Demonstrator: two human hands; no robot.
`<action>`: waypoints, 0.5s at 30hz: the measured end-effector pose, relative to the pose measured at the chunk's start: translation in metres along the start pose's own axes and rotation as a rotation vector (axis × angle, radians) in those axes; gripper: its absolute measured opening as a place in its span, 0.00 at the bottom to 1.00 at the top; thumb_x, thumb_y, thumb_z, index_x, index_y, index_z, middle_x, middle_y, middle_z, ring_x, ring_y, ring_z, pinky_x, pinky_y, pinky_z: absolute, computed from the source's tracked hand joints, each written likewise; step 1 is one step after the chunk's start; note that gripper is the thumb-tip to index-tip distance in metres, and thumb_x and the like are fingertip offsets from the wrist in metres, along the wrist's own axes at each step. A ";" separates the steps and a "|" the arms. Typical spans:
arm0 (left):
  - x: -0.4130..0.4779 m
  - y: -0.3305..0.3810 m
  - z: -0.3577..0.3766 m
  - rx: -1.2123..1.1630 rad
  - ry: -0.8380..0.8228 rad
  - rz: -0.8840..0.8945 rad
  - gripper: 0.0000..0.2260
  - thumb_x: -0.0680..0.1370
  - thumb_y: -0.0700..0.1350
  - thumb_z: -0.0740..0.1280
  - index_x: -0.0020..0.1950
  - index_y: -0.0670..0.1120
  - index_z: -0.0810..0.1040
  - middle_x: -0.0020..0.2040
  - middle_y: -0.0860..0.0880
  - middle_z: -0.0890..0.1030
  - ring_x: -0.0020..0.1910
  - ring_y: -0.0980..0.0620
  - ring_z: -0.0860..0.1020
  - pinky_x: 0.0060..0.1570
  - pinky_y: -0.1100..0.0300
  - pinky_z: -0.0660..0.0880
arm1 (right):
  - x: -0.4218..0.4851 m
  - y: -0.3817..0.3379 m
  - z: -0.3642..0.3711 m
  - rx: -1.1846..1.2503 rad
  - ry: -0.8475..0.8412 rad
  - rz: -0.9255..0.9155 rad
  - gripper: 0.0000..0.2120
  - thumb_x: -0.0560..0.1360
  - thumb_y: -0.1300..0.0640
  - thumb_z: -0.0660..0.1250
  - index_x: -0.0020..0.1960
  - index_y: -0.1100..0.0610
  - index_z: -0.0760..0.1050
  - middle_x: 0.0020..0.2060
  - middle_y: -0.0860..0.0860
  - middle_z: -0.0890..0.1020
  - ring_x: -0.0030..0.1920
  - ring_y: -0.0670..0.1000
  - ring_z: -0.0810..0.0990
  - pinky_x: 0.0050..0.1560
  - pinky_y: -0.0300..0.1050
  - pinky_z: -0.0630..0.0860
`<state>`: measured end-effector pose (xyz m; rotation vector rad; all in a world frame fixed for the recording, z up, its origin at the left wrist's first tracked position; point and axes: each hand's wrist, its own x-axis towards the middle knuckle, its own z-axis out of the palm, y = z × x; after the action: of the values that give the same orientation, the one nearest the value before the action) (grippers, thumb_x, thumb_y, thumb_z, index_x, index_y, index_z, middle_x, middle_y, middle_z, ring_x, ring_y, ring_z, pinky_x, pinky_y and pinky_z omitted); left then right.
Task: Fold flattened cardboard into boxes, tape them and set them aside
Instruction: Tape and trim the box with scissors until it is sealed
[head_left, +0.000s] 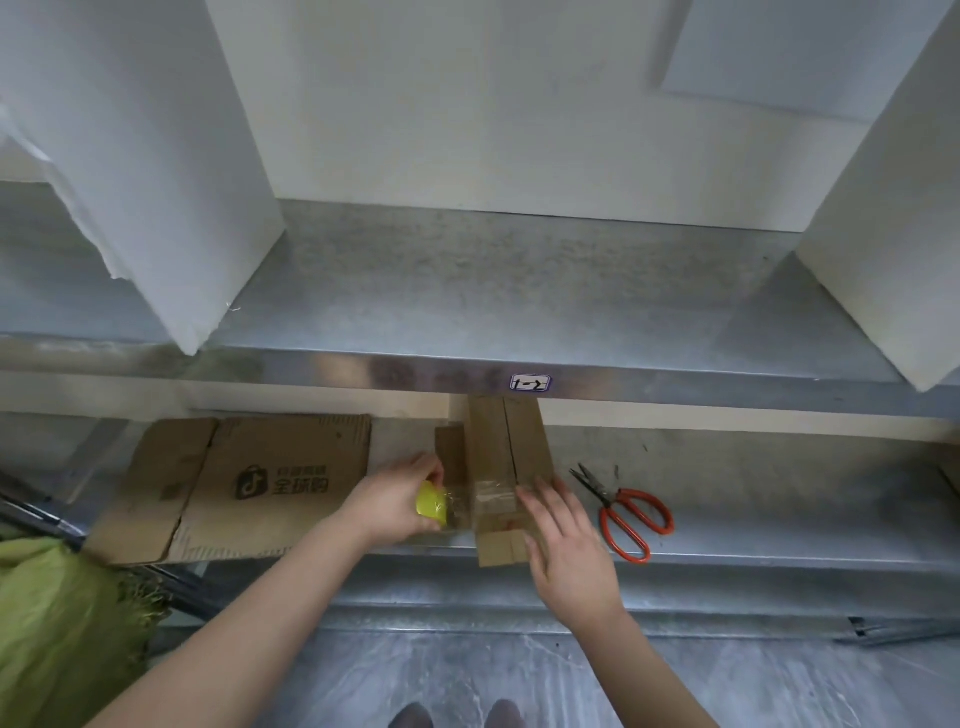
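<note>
Downward, right hand (566, 545) flat on box (491, 447)

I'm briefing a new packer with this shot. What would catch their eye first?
Probably the two hands mid-frame: the left hand grips a yellow tape roll while the right hand lies flat on a small cardboard box, with clear tape stretched between them. Next come the red-handled scissors just right of the box, and the flattened cardboard on the left.

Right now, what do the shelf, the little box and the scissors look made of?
The shelf: dull grey metal, probably galvanised, going by its mottled sheen. The little box: matte brown cardboard, glossy clear tape across it. The scissors: dark metal blades, glossy red handles, plastic or paint, hard to tell.
</note>
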<state>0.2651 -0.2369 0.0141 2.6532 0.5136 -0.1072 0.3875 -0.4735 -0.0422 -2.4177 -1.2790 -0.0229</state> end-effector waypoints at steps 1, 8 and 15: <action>0.002 0.000 0.000 0.052 0.008 0.030 0.22 0.65 0.53 0.76 0.50 0.53 0.68 0.52 0.56 0.74 0.49 0.52 0.73 0.43 0.58 0.69 | 0.000 -0.001 0.000 -0.006 0.003 0.004 0.23 0.79 0.48 0.55 0.74 0.44 0.62 0.72 0.45 0.68 0.75 0.50 0.61 0.70 0.48 0.68; -0.003 -0.032 -0.009 0.160 0.018 0.046 0.20 0.66 0.52 0.75 0.50 0.51 0.70 0.50 0.54 0.75 0.47 0.50 0.74 0.40 0.57 0.67 | -0.001 -0.007 0.000 0.008 0.022 0.039 0.22 0.78 0.49 0.54 0.73 0.45 0.63 0.71 0.46 0.70 0.74 0.51 0.63 0.66 0.48 0.71; -0.017 -0.014 -0.006 -0.085 0.032 -0.001 0.22 0.64 0.54 0.77 0.50 0.51 0.70 0.48 0.57 0.71 0.45 0.51 0.75 0.40 0.58 0.68 | 0.004 -0.020 -0.007 -0.028 0.054 0.064 0.20 0.79 0.44 0.55 0.70 0.44 0.67 0.68 0.48 0.73 0.71 0.54 0.68 0.69 0.59 0.69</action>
<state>0.2441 -0.2279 0.0165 2.5752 0.5179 -0.0418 0.3753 -0.4632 -0.0279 -2.4632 -1.1853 -0.0884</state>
